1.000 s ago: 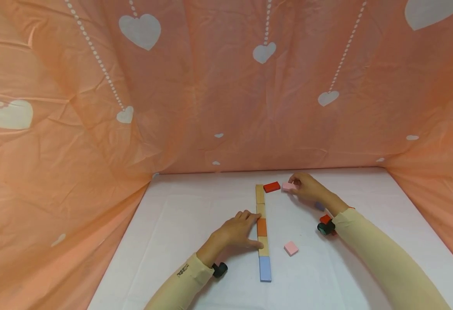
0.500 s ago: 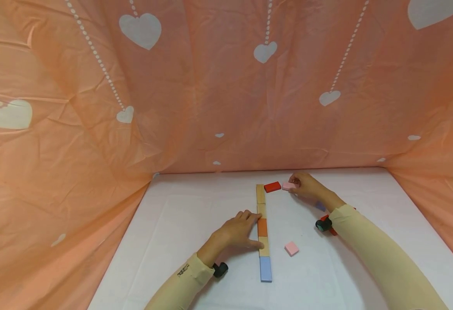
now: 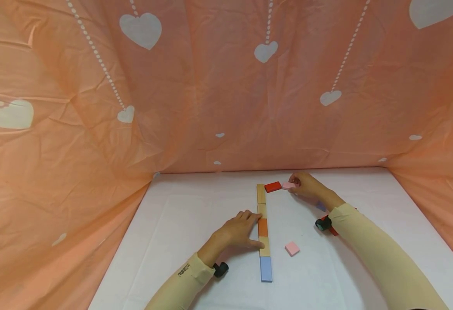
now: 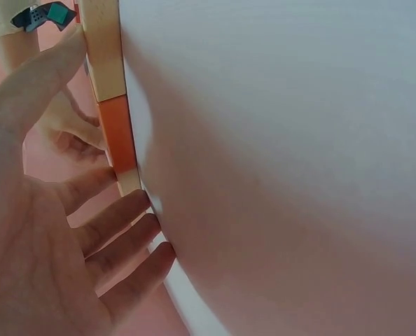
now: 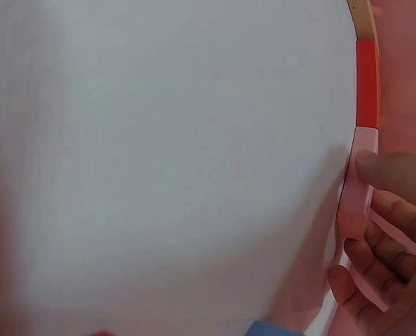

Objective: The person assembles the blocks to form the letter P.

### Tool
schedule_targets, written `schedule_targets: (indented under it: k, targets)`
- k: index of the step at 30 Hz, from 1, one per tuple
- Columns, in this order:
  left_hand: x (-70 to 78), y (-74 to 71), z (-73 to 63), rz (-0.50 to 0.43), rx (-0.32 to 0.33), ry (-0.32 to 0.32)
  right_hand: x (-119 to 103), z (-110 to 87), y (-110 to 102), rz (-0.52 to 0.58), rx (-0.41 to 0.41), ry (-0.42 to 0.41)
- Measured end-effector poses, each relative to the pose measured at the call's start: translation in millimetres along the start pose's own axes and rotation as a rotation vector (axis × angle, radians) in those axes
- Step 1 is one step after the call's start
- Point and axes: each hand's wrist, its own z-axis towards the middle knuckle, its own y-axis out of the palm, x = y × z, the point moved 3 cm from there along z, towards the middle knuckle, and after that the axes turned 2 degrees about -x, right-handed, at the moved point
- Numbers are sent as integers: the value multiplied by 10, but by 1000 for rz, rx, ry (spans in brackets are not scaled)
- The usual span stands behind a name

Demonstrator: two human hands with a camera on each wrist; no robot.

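A straight line of flat blocks runs away from me: blue [image 3: 266, 269], natural wood [image 3: 264, 248], orange [image 3: 263, 227], then more natural wood [image 3: 261, 193]. My left hand [image 3: 235, 230] lies against its left side, thumb and index finger touching the blocks. In the left wrist view, that hand's fingers [image 4: 127, 287] are spread and fairly straight. At the far end, a red block [image 3: 273, 187] points off to the right. My right hand [image 3: 307, 187] pinches a pink block [image 5: 358, 171] between thumb and fingers, its end meeting the red block in the right wrist view.
A square pink block [image 3: 292, 248] lies right of the line. Under my right forearm are a blue block [image 3: 321, 206] and red blocks [image 3: 333, 231], partly hidden. White cloth covers the table [image 3: 195, 198]; a peach curtain [image 3: 187, 107] hangs behind it.
My right wrist has shifted slightly up and left, while its fingers stay on the pink block. The left hand and the line of blocks look unmoved.
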Motion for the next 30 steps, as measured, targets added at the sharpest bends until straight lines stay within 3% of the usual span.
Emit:
schedule_targets:
  k: [21,30]
  targets:
    - [6,-7,3,-5,-5,-6,-3,-1,18,36,-8,39]
    - [11,-22,0,-1,-1,3,22,13,16,31,17,-15]
